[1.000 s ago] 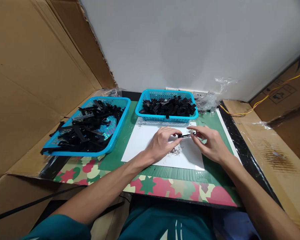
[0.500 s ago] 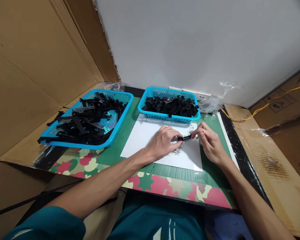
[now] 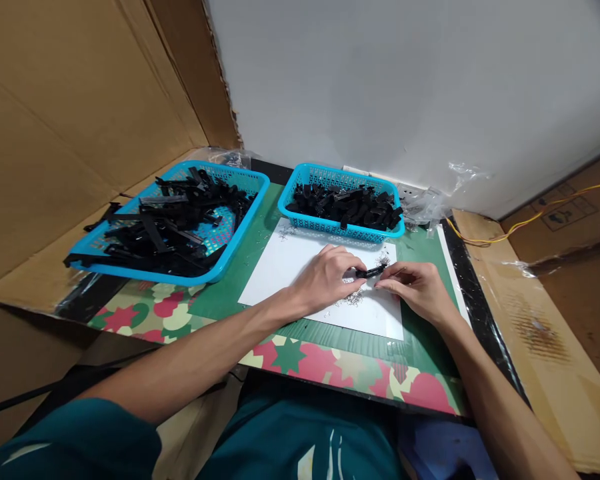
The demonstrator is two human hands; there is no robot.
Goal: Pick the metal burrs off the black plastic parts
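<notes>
My left hand (image 3: 333,277) is closed, with thumb and fingertips pinching the left end of a small, narrow black plastic part (image 3: 371,272). The part is held just over a white sheet (image 3: 275,277). Close to the part's right end is my right hand (image 3: 415,287), its thumb and forefinger slightly apart. Whether a fingertip touches the part, or a tiny piece sits there, I cannot make out. Small thin metal pieces lie in a loose pile (image 3: 353,298) below the part, and another little heap (image 3: 383,257) lies behind it.
A large blue basket (image 3: 240,247) of long black parts stands at the left. Behind the sheet, a smaller blue basket (image 3: 340,231) holds short black parts. Clear plastic film (image 3: 425,205) lies at the back right, near a yellow wire (image 3: 505,231). Cardboard (image 3: 535,320) borders the right side.
My right thumb and forefinger have opened a little and lowered beside the part's right end. My left hand keeps its pinch on the part. The whole view has shifted slightly.
</notes>
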